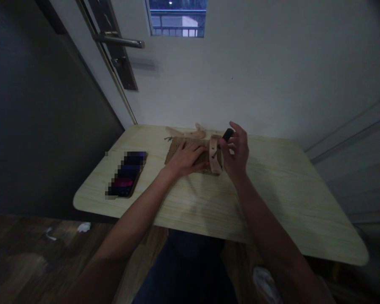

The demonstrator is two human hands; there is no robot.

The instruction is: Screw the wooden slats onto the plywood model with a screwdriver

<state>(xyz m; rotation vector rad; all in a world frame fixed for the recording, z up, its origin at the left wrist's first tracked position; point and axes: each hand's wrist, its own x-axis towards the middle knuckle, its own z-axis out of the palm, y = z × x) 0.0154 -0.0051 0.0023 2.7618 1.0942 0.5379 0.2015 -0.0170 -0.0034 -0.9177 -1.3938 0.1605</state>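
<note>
A flat brown board point(173, 148) lies on the pale wooden table point(272, 198). My left hand point(186, 158) rests flat on the board, fingers spread. A curved light wooden piece point(214, 159) stands at the board's right end. My right hand point(237, 153) is beside that piece, its fingers pinched round a small dark-handled tool point(227, 136) whose thin shaft points down at the wooden piece.
More light wooden pieces point(190, 132) and a small metal part point(168, 138) lie behind the board near the wall. A phone point(128, 174) lies on the table's left side. A door with a metal handle point(120, 41) stands at the left.
</note>
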